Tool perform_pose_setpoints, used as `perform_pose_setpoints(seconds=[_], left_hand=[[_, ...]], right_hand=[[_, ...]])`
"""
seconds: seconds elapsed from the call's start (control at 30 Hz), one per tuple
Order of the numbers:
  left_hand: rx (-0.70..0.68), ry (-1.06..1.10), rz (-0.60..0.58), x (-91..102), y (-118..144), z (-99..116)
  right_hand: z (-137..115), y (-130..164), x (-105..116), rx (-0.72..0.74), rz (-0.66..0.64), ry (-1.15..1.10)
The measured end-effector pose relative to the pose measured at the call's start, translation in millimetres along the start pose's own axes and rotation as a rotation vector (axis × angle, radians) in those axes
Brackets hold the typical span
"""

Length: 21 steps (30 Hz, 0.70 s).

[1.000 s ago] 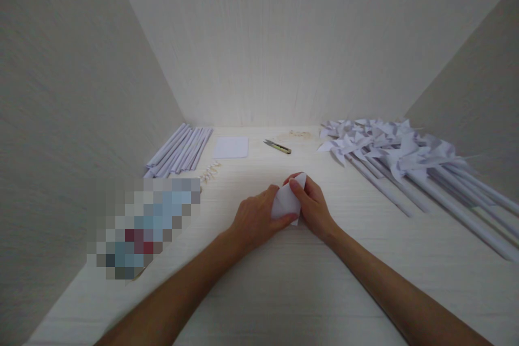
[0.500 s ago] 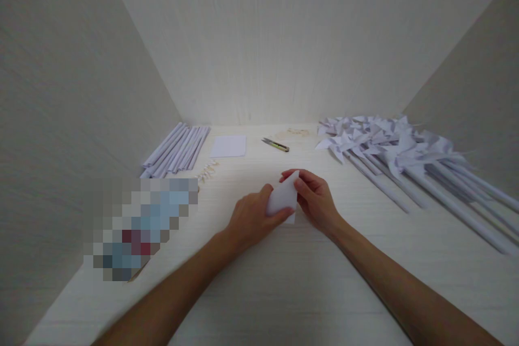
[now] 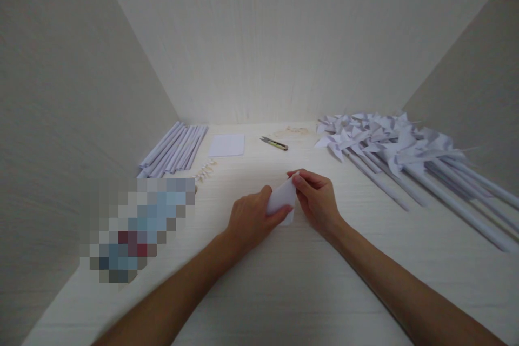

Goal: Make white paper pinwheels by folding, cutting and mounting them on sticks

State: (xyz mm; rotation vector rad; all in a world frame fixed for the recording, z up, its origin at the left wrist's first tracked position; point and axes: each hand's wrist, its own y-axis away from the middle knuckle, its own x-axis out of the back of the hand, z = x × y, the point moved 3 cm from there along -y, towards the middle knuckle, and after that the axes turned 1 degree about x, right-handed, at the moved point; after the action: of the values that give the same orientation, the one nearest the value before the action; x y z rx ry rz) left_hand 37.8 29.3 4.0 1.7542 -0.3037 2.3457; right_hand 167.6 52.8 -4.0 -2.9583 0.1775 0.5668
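Observation:
A small white sheet of paper (image 3: 282,199), bent over, is held between both hands above the middle of the table. My left hand (image 3: 252,215) grips it from the left, thumb across its lower front. With fingertips pinched together, my right hand (image 3: 316,194) holds the paper's upper right corner. The far side of the paper and some fingers behind it are hidden.
White paper pinwheels (image 3: 377,140) on rolled sticks are heaped at the right. Rolled paper tubes (image 3: 174,148), a stack of square paper (image 3: 227,145), small pale pieces (image 3: 206,171) and a snipping tool (image 3: 274,143) lie further back. A pixelated area (image 3: 141,227) covers the left.
My right thumb and fingers have closed more tightly at the paper's upper corner, and that corner is bent lower. My left hand keeps its grip. The view has shifted slightly.

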Motion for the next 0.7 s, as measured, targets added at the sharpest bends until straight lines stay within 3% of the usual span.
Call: perform_pose_setpoints(seconds=[0.7], left_hand=[[0.010,-0.044,0.000,-2.6,0.0,3.1]], right_hand=[[-4.2,-0.5,1.8,0.087,0.024,0.000]])
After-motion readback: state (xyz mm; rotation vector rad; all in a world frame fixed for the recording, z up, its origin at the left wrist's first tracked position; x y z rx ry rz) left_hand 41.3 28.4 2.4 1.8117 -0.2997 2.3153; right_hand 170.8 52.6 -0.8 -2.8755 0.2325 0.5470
